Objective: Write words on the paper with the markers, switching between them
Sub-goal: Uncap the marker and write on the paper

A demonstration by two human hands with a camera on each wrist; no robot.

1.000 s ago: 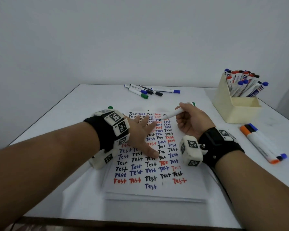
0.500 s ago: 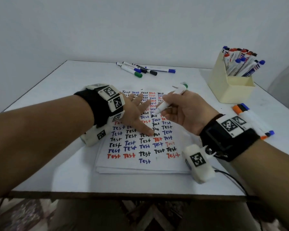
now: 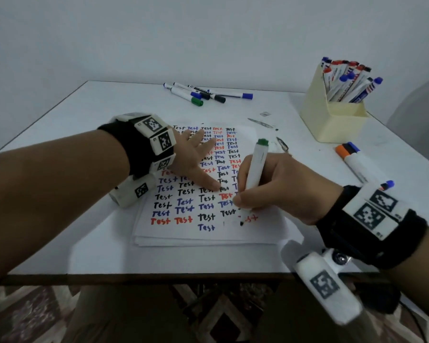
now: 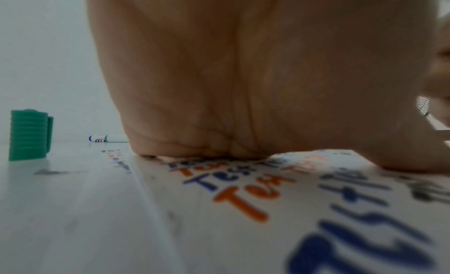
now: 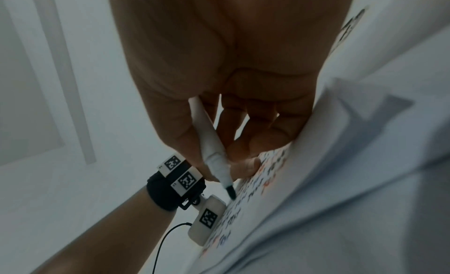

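Note:
A white sheet of paper [image 3: 263, 233] lies on the table, filled with rows of "Test" in black, blue and red. My right hand [image 3: 278, 186] grips an uncapped white marker with a green end [image 3: 255, 169], also visible as the marker [image 5: 212, 143] in the right wrist view. Its dark tip rests at the paper's lower right, just below the last red word. My left hand [image 3: 193, 159] lies flat on the paper with fingers spread, the left palm [image 4: 219, 76] pressing the sheet. A green cap [image 4: 29, 134] stands on the table left of the paper.
Several loose markers [image 3: 203, 94] lie at the far edge of the table. A cream box [image 3: 332, 120] full of markers stands at the back right. Two thick markers, orange and blue [image 3: 359, 162], lie right of the paper. The table's near edge [image 3: 134, 274] is close.
My right hand has brought the marker down from mid-sheet to the paper's lower right, where the tip now touches. The head view has tilted downward. The left hand stays put.

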